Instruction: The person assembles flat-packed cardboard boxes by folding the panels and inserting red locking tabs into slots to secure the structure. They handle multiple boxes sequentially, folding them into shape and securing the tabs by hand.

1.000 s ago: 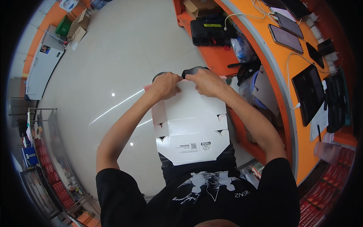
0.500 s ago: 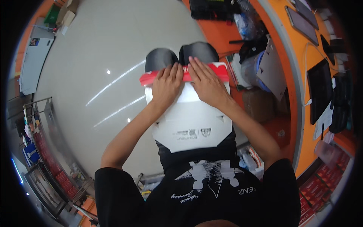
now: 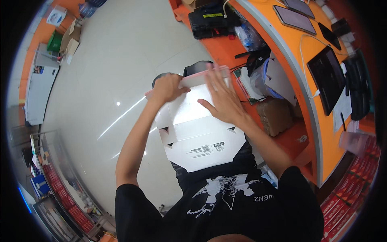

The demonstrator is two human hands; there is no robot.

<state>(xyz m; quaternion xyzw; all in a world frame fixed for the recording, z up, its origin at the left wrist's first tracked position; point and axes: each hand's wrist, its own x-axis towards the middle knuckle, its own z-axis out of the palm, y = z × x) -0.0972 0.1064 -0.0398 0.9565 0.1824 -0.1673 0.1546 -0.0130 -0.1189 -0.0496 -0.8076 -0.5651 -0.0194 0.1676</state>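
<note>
White carton sheet (image 3: 191,141) lies on the lap, lengthwise over the thighs: its printed, corner-cut end at the lap's near edge by the black T-shirt (image 3: 225,197), its other end by the knees at the lap's far edge. Pink-edged flap (image 3: 197,76) stands up along that far end; dark notches show on both sides of the sheet.

L hand (image 3: 167,88) at the flap's L end: fingers bent over the top edge, thumb on the inner side, so grasping it. R hand (image 3: 223,101) over the sheet's R half: fingers spread, nothing gripped, tips up at the flap's R part & a bit blurred; thumb apart, pointing L. Can't tell if R palm touches the sheet.

To the R, orange desk (image 3: 300,72) w/ grey edge. Dark tablet (image 3: 327,80) lies in from that edge, white cable (image 3: 301,60) running to it; phone (image 3: 295,19) nr the desk's far end; paper (image 3: 342,111) w/ pen (image 3: 343,122) & clear cup (image 3: 354,141) nr the near end. Under the desk, on the orange shelf (image 3: 223,54): black case (image 3: 211,24) at the far end, brown box (image 3: 275,117) nearer.
</note>
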